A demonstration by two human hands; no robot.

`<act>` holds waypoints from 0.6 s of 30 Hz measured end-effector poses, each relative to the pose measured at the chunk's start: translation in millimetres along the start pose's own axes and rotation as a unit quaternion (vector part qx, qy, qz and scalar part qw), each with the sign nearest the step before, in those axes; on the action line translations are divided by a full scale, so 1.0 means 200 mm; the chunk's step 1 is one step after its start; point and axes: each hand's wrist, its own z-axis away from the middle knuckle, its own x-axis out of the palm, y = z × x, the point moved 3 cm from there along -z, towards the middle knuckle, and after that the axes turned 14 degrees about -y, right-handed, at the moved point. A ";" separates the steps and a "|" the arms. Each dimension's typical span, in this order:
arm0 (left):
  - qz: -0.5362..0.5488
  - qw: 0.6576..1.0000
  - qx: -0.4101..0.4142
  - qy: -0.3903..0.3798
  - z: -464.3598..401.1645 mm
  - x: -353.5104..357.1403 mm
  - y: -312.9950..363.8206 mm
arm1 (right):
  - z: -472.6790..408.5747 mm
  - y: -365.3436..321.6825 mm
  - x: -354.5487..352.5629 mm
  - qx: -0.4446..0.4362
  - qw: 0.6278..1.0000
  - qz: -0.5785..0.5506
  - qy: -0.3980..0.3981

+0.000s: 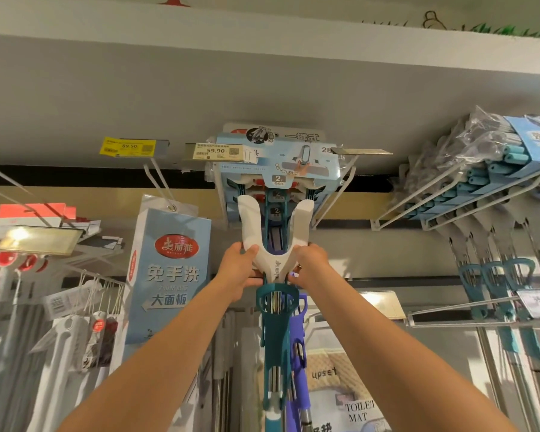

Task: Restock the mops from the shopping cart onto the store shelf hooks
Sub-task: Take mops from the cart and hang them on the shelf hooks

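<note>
Below the shelf hooks (343, 194), the left hand (239, 269) and right hand (314, 266) grip the mop (276, 241) yoke, fingers curled around it, steadying the head for hanging.

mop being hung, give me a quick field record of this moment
mop: white U-shaped yoke, teal frame below, held up to the shelf
left hand: grips the yoke's left side
right hand: grips the yoke's right side
hooks: white prongs, carry boxed mop heads above the yoke
price tag: reads 59.90
hung: cannot tell
</note>
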 end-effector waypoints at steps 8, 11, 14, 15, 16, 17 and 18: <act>0.025 1.000 0.001 -0.011 0.01 0.08 0.02 | -0.04 -0.03 -0.03 -0.074 0.997 0.012 0.028; 0.025 1.000 -0.009 -0.015 0.01 0.07 0.01 | -0.03 -0.01 -0.01 -0.057 0.997 -0.040 0.036; 0.015 0.999 -0.026 -0.016 0.02 0.07 0.00 | -0.04 0.02 0.00 -0.060 0.997 -0.044 0.033; 0.009 0.999 -0.034 -0.018 0.03 0.08 0.00 | -0.04 0.03 0.00 -0.065 0.997 -0.035 0.035; 0.000 0.999 -0.044 -0.022 0.04 0.08 -0.01 | -0.06 0.04 -0.01 -0.069 0.996 -0.027 0.040; -0.009 0.998 -0.054 -0.027 0.04 0.08 -0.01 | -0.05 0.05 -0.01 -0.068 0.997 -0.023 0.043; -0.013 0.997 -0.063 -0.034 0.05 0.09 -0.02 | -0.06 0.07 -0.01 -0.069 0.996 -0.022 0.049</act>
